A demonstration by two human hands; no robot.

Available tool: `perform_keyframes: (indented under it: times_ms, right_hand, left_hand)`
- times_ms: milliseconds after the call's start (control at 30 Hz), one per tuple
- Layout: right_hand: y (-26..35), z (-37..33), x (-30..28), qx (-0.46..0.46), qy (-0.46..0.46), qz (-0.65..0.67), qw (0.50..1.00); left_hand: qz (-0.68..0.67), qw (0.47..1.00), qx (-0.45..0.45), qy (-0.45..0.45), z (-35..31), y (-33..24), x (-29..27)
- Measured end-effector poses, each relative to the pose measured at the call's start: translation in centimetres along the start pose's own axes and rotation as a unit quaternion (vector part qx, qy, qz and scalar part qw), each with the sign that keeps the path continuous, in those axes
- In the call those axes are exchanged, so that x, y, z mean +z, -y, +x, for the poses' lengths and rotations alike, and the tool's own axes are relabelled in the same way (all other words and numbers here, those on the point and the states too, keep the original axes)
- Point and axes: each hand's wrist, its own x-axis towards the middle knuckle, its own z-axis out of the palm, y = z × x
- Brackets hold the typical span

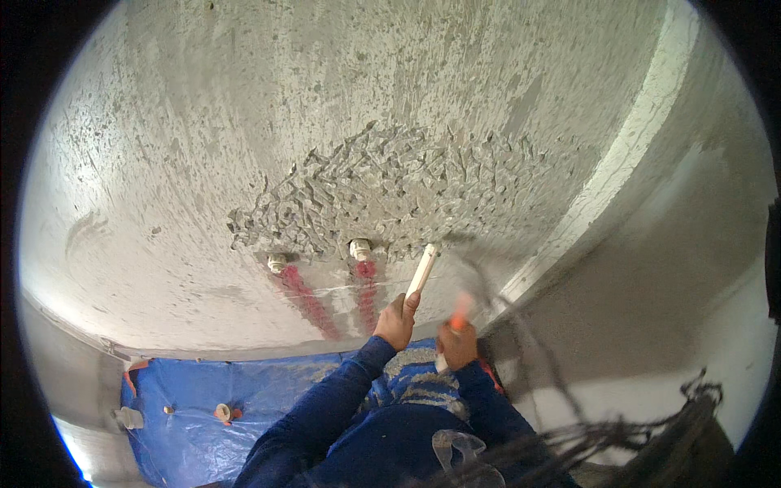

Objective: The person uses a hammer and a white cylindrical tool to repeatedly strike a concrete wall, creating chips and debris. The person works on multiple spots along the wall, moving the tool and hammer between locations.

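Observation:
My left hand (395, 322) is closed around a pale, straight chisel (421, 272), its far end at the grey wall just below a roughened patch (366, 187) of short gouges. To its right, my right hand (458, 345) grips what looks like a hammer with an orange handle (462, 311). The hammer is smeared by motion and its head cannot be made out clearly. Left of the chisel, two pipe fittings, a larger one (360, 249) and a smaller one (277, 263), stick out of the wall, each with a red painted stripe running down below it.
Blue plastic sheeting (191, 415) covers the floor along the wall's foot, with grey debris (427, 389) near my body. A round pipe end (224, 412) pokes through it. A pale strip (626, 150) runs down the right corner. Dark cords (626, 431) hang blurred at lower right.

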Motion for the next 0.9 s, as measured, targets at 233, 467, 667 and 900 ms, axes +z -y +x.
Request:
perform_keyframes:
  times_ms: [233,467,667,900]
  right_hand:
    - [-1.2,0.5,-1.2,-0.093,-0.071,0.224,0.968]
    - [-4.1,0.3,-0.9,0.173,0.048,0.008,0.984]
    - [0.2,0.2,-4.6,0.022,0.003,-0.055,0.998]
    - [6.4,-1.2,-5.1,-0.019,-0.022,0.116,0.993]
  left_hand:
    - [-0.025,0.999,0.007,0.025,0.4,0.7,0.1]
    - [-0.108,0.993,-0.030,0.038,0.1,0.9,0.9]
    - [-0.301,0.930,-0.196,0.083,-0.5,-3.2,2.9]
    - [-0.010,0.997,-0.067,-0.025,-1.0,-2.6,1.0]
